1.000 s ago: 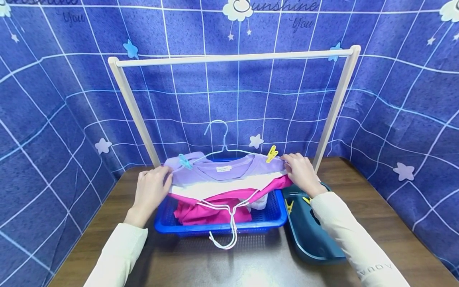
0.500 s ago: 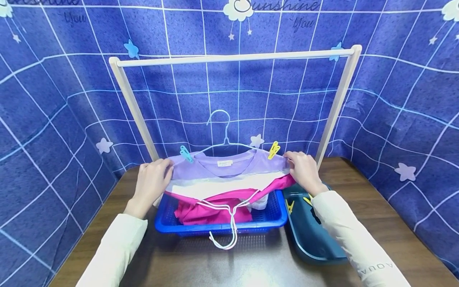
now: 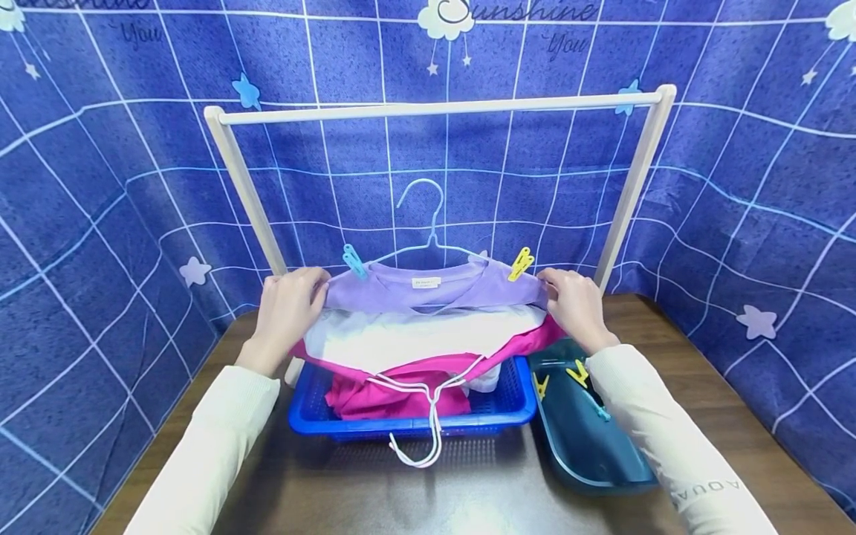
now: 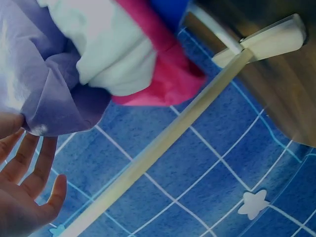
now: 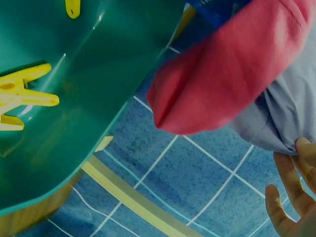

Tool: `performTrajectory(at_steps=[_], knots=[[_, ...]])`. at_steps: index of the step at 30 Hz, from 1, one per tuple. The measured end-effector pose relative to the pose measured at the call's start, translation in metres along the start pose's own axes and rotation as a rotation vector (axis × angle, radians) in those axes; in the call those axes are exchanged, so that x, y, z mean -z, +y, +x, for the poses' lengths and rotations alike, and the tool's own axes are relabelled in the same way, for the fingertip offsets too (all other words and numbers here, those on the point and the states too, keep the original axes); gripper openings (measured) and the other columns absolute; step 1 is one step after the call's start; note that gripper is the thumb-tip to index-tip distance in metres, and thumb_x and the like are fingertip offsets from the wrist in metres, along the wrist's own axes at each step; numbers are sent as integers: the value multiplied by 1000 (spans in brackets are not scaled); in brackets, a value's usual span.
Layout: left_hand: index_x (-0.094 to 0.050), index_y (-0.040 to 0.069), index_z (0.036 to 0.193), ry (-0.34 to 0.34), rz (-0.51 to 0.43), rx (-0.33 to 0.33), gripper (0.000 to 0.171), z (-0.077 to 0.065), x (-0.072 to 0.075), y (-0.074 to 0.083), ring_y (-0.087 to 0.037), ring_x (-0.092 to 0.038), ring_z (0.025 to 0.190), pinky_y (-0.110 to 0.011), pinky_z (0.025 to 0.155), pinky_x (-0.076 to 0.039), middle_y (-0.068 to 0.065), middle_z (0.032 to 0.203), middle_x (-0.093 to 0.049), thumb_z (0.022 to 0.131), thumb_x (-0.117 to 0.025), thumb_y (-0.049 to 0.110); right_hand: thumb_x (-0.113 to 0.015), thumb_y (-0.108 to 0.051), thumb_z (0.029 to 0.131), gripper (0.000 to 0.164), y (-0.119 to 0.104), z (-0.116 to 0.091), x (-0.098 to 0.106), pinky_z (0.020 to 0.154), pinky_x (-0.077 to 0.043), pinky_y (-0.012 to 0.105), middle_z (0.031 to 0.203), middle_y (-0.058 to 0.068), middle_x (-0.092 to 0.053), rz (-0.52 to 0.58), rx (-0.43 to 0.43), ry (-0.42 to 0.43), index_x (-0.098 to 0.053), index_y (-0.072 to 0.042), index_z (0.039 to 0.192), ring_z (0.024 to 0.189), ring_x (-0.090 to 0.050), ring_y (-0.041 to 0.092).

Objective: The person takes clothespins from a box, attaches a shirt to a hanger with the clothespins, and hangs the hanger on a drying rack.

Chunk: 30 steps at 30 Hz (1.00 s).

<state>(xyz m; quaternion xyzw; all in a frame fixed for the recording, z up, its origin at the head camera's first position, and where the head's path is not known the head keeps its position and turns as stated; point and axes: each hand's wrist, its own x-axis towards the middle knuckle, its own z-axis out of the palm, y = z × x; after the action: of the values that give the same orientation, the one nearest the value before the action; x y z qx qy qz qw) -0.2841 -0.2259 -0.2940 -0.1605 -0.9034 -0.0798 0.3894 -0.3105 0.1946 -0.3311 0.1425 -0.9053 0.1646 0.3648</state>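
The left hand [image 3: 284, 312] and right hand [image 3: 578, 308] each pinch one end of the soft purple fabric top [image 3: 435, 296], which stretches between the two grips, its long axis crosswise. The light-blue wire hanger [image 3: 433, 241] in it has its hook [image 3: 441, 199] raised above both grips — about midway, neither hand clearly nearer. The straight white rail [image 3: 441, 109] runs roughly parallel — higher, apart from the hook.

Head overview, 2 wrist closeups
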Motion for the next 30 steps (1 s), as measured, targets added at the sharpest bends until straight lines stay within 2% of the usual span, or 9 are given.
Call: performTrajectory(at_steps=[5,12,20,25,30], knots=[[-66,6,90,-20,11,9,11,17,6,2,-31,-63,68,-47,65,-40,-12,77,-67,84,-59,13,-58,1,77,21,2,6,3,59,-46,47,90,14,-70,15,-25,0,-67,-9,93,76,-63,36],[-67,7,87,7,14,-14,10,39,7,4,-30,-63,66,-48,63,-40,-11,74,-67,84,-58,12,-55,3,77,22,6,14,6,59,-45,47,86,15,-70,46,-53,20,-67,-8,92,74,-63,36],[-66,6,91,-17,7,49,13,57,11,9,-30,-62,68,-49,69,-40,-13,79,-68,86,-57,14,-55,1,77,20,6,23,10,52,-41,46,79,15,-69,48,-73,61,-67,-7,90,64,-61,35],[-66,6,92,13,3,70,14,67,13,12,-33,-62,69,-49,71,-39,-13,79,-67,87,-57,15,-56,1,76,18,4,28,14,52,-40,45,70,13,-66,66,-85,88,-68,-7,88,58,-56,31],[-66,7,93,22,9,99,15,78,14,16,-36,-63,77,-51,73,-38,-14,84,-68,87,-56,17,-56,1,76,18,5,33,19,54,-39,45,69,12,-65,76,-109,100,-67,-6,88,59,-56,29]])
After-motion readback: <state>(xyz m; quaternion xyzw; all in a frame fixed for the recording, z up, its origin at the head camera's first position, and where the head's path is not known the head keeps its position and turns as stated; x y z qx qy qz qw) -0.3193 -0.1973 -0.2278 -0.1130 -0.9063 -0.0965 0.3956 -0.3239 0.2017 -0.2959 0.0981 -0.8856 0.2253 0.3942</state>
